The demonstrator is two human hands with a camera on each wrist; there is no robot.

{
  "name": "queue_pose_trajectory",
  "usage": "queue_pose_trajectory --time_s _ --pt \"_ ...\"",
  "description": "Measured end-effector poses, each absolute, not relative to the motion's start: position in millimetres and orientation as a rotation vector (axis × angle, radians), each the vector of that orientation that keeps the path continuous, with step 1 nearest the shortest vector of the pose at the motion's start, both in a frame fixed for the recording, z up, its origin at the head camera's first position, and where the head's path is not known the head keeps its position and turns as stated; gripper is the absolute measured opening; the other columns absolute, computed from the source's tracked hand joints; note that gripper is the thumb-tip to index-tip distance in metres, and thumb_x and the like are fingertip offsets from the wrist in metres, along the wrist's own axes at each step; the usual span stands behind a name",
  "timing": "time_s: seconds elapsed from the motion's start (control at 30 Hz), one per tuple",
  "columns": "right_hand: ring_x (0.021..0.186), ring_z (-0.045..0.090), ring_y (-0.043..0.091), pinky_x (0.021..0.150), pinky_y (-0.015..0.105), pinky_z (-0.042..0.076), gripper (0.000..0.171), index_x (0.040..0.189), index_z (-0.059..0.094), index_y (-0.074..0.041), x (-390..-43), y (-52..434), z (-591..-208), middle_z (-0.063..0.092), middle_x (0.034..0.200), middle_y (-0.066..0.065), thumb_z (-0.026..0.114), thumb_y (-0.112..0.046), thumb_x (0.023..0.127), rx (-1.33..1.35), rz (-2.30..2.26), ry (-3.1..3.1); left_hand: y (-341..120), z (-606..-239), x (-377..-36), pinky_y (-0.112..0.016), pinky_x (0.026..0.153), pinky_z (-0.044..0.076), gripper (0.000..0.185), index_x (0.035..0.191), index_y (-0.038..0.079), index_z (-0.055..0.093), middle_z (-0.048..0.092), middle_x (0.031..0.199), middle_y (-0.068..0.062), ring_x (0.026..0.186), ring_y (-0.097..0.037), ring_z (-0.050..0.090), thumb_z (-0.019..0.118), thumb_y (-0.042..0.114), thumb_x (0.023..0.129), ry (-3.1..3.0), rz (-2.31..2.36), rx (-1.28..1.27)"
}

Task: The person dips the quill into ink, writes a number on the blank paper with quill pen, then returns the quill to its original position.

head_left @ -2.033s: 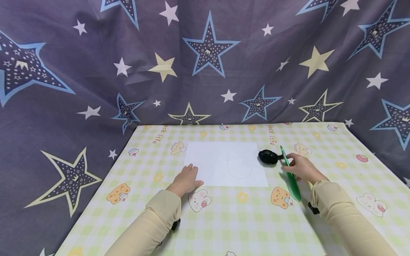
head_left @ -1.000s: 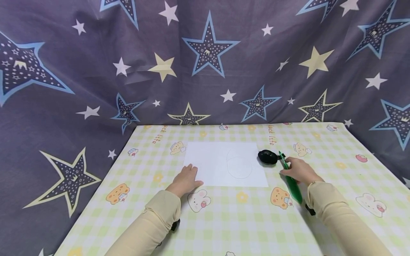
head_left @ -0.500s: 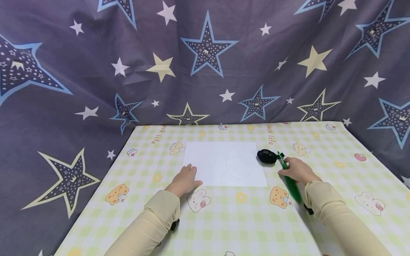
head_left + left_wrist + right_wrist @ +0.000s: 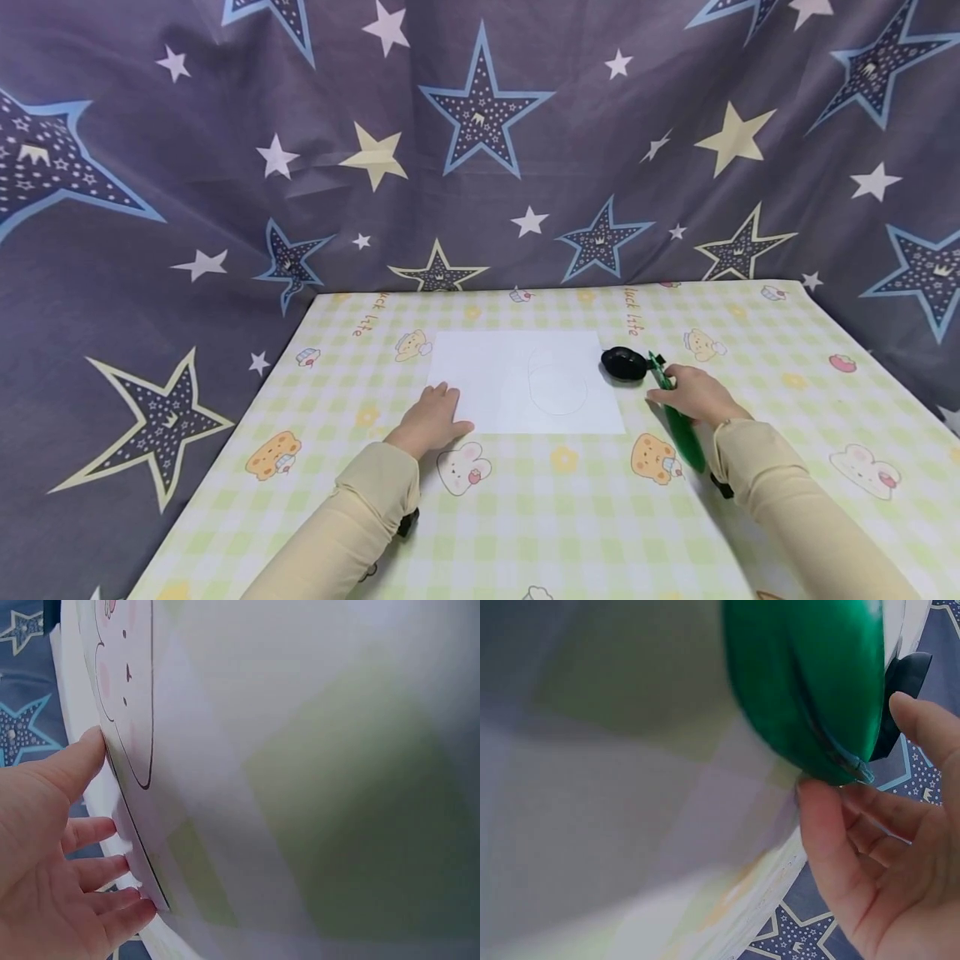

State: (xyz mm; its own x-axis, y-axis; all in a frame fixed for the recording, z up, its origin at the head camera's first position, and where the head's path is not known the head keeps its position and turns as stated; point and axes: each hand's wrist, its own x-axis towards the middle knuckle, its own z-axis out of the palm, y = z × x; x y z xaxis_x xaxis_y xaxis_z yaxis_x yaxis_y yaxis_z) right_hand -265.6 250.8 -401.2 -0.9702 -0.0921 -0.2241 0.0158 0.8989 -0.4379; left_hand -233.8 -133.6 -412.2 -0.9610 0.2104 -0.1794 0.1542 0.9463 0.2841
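A white sheet of paper point(image 4: 495, 375) with a faint pencilled outline point(image 4: 557, 390) lies in the middle of the table. My left hand point(image 4: 433, 419) lies flat with straight fingers at the sheet's near left corner; in the left wrist view this left hand point(image 4: 60, 862) is spread against the cloth. Right of the sheet sits a small black rounded object point(image 4: 624, 364). My right hand point(image 4: 693, 393) holds a long green zipped pouch point(image 4: 681, 427) whose far end almost touches that black object. Seen from the right wrist, the right hand's fingers point(image 4: 855, 825) and thumb curl beside the green pouch point(image 4: 810, 682).
The table carries a green-and-yellow checked cloth point(image 4: 525, 517) printed with cartoon animals. A dark star-patterned curtain point(image 4: 480, 142) hangs behind the table and along both sides. The table's left edge point(image 4: 247, 433) and right edge point(image 4: 892, 375) drop off to the curtain.
My right hand and the green pouch have shifted a little left, bringing the pouch's far end closer to the black object. The left hand has stayed in place.
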Motion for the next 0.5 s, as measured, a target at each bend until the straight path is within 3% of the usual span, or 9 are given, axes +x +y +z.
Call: queue_pose_trajectory --time_s 0.27,0.4,0.5 --pt "0.059 0.054 0.018 0.051 0.030 0.048 0.068 0.129 0.037 0.011 -264.7 252.4 -398.1 0.050 0.111 0.030 0.060 -0.038 0.088 -0.031 -0.643 2.816 -133.8 -411.4 -234.6 -0.047 0.100 0.035 0.064 0.133 -0.003 0.042 0.036 0.137 -0.023 0.125 -0.040 0.033 0.061 0.037 0.088 2.940 0.381 0.310" --pt "0.046 0.049 0.015 0.049 0.030 0.045 0.070 0.131 0.036 0.011 -266.5 253.4 -397.7 0.055 0.103 0.027 0.058 -0.039 0.088 -0.025 -0.596 2.835 -133.9 -411.9 -235.7 -0.048 0.098 0.036 0.062 0.130 -0.003 0.044 0.035 0.136 -0.025 0.123 -0.041 0.033 0.063 0.037 0.087 2.952 0.386 0.307" --pt "0.051 0.051 0.017 0.053 0.033 0.046 0.070 0.130 0.037 0.012 -267.9 254.4 -396.4 0.057 0.103 0.027 0.057 -0.041 0.088 -0.028 -0.558 2.856 -134.2 -411.9 -237.2 -0.048 0.098 0.037 0.061 0.129 -0.003 0.045 0.036 0.135 -0.026 0.123 -0.041 0.033 0.063 0.037 0.087 2.954 0.385 0.296"
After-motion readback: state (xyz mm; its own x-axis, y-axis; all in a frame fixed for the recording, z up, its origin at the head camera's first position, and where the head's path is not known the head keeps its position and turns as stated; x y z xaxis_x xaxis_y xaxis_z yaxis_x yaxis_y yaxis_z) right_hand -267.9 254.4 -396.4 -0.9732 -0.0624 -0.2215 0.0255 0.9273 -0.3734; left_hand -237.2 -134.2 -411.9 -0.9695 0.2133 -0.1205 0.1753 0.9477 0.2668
